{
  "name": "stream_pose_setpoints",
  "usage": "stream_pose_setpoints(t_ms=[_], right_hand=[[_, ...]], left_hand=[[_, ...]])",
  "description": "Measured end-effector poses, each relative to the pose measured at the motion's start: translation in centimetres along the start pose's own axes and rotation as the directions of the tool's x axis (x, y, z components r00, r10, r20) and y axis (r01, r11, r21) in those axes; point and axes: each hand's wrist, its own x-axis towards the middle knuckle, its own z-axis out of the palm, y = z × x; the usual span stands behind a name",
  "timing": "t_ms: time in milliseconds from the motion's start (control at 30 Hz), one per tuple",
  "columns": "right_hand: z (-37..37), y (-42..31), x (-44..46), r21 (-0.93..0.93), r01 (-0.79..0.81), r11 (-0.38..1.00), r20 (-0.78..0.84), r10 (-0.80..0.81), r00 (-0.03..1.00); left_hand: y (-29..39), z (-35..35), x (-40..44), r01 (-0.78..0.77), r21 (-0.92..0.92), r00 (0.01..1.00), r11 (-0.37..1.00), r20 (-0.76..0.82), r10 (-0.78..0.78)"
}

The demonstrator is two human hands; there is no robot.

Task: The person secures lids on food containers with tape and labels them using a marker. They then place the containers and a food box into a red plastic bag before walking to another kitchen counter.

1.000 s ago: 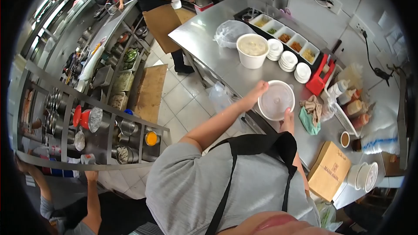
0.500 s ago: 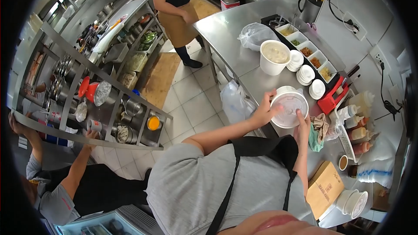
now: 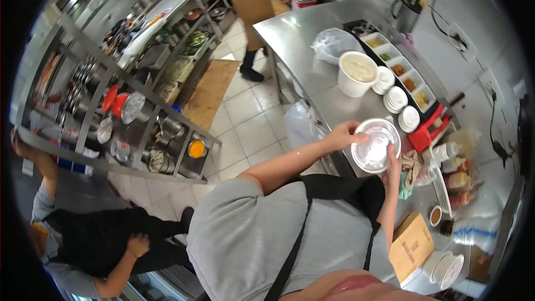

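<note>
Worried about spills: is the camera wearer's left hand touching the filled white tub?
Apart. The head view shows steel counter between the left hand and filled white tub.

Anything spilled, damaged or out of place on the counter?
Nothing looks spilled, and the held round white container shows no obvious damage. Slightly untidy: crumpled brown and green cloths lie bunched, not folded, on the silver steel counter near the red plastic device.

I see bright white light glaring off the clear round plastic lid (image 3: 377,149) and grey metal surface (image 3: 301,36), inside warped, blackened edges.
</note>
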Motion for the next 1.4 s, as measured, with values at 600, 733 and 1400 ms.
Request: stream_pose_setpoints(t_ms=[600,733,1400], right_hand=[[-0.7,0.9,0.8,-0.489,-0.153,0.859,-0.164,0.082,0.983],[-2.6,1.9,3.4,-0.461,-0.179,0.869,0.007,0.205,0.979],[4.2,-0.5,-2.1,-0.862,0.479,-0.167,0.507,-0.309,0.805]], left_hand=[[-4.7,-0.5,1.2,-0.062,0.809,0.962,0.584,-0.108,0.251],[-5.7,-0.9,2.2,-0.01,0.825,0.964,0.565,-0.141,0.224],[3.2,-4.0,1.3,-0.565,0.822,0.695,0.067,0.43,0.577]])
